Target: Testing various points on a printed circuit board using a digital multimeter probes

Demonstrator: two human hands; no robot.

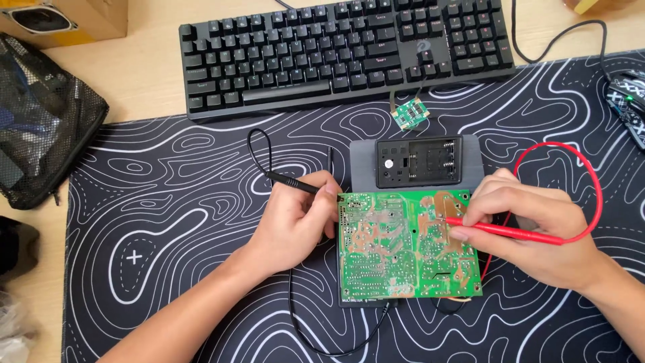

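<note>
Left hand (295, 225) is gripping the black probe (295, 181) at the green circuit board's (403, 249) left edge, right hand (531, 225) is pinching the red probe (504, 230), tip pointing left onto the board.

Pale wood counter (144, 74) under even, soft light, no hard shadows. Across most of it, a black desk mat (168, 222) with white wavy contour lines, spreading out on every side beneath the grip. Beyond the grip, at the far edge, a black mechanical keyboard (336, 50), partly on the mat and partly on bare wood. Far to the left of the grip, a black mesh pouch (40, 128), and above it a cardboard box (74, 17). Far to the right, a patterned mouse (628, 101) with its cable (557, 37) curling back. No walls, floor or windows in sight.
</note>
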